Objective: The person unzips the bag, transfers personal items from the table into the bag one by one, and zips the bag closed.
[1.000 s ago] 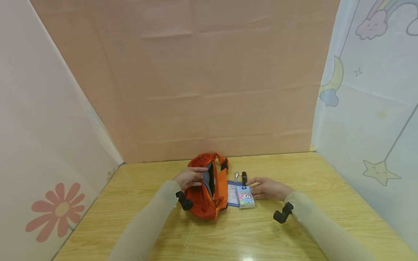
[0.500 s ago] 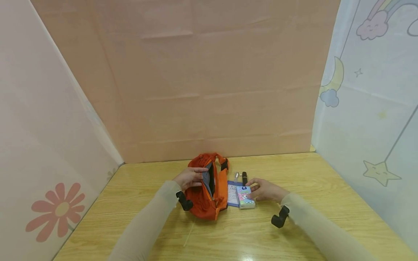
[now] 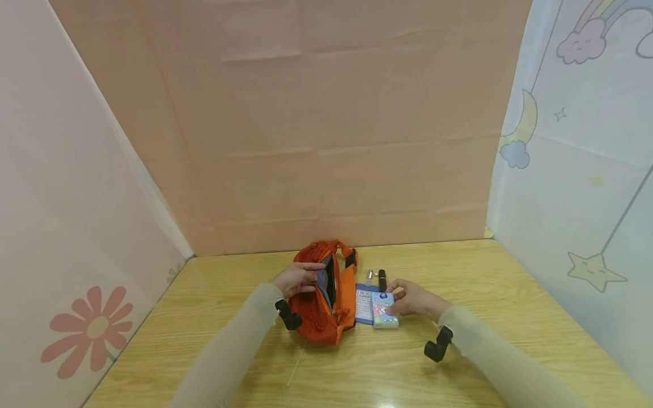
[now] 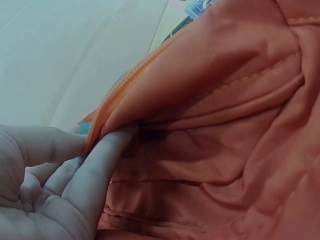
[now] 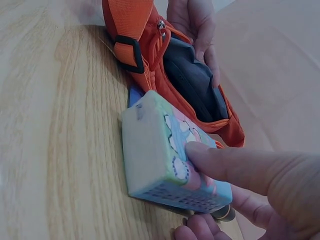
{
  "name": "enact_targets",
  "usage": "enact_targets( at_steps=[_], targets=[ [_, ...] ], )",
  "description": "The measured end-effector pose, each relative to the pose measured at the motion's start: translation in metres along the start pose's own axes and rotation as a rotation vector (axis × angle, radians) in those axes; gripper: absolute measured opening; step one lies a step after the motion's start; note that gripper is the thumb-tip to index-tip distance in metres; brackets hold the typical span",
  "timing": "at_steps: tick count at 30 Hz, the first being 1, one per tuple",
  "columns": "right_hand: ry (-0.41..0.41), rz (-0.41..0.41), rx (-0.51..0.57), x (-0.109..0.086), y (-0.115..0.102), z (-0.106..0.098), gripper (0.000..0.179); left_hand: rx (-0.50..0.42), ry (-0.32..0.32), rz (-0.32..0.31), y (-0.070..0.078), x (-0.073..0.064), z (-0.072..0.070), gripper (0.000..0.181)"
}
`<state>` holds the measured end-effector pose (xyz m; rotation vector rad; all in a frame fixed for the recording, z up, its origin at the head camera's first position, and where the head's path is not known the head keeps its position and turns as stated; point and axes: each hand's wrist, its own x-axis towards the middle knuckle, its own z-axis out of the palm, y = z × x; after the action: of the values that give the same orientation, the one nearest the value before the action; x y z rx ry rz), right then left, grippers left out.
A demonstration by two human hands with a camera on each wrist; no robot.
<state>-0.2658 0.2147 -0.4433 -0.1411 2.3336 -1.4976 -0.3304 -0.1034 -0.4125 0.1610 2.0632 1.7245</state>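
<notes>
Risk: tissue pack (image 3: 382,317) could twist/slip if R hand (image 3: 415,298)'s pinch is too light; it overlaps ID card (image 3: 364,306), so a low drag might shift that too. Bag (image 3: 312,323) mouth may sag closed if L hand (image 3: 296,279) relaxes. Pose: R low, thumb on pack's printed face, fingers curled at side, narrow grip. L pinching bag rim. Pack's just R of bag, short of surface (image 3: 209,294)'s far edge.
</notes>
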Motion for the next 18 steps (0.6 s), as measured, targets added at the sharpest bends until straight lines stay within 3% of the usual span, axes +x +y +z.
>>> enact_targets(
  at_steps=[10,18],
  targets=[
    [0.022,-0.036,0.063,-0.0027,-0.0002,-0.0001,0.049,-0.01,-0.002,-0.01,-0.0003,0.0014,-0.0015,0.045],
    [-0.069,-0.083,0.155,-0.0058,-0.0049,-0.0041,0.055,-0.018,-0.021,-0.013,-0.0002,0.0021,-0.003,0.046]
  ],
)
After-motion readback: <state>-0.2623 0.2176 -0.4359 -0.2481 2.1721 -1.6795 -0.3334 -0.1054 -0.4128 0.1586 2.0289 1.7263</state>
